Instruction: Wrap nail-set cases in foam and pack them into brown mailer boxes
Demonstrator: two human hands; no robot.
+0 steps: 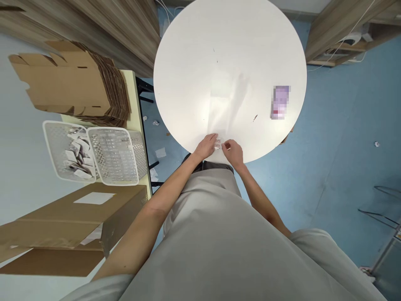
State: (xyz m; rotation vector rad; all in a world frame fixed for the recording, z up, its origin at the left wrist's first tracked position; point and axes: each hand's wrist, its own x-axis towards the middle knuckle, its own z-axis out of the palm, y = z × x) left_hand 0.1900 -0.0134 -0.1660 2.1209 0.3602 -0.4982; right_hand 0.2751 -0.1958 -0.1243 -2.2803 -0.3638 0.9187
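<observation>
A small clear plastic piece lies at the near edge of the round white table, right in front of the person's body. The left hand is at its left side, fingertips bent over that edge; whether they grip it or merely steady it, I cannot tell from here. The right hand is at the other side, fingers curled and thumb drawn in to a narrow gap, and I cannot make out whether anything sits in that pinch. To my eye the step in hand is close fingertip work on the piece, one hand bracing while the other handles the right edge. The next move seems to call for a steady left hand and a light, exact pinch from the right. Farther off on the table, to the right, is a blurred purple thing. Beyond the table's left side stand a basket of clear plastic pieces and a stack of flattened cardboard
</observation>
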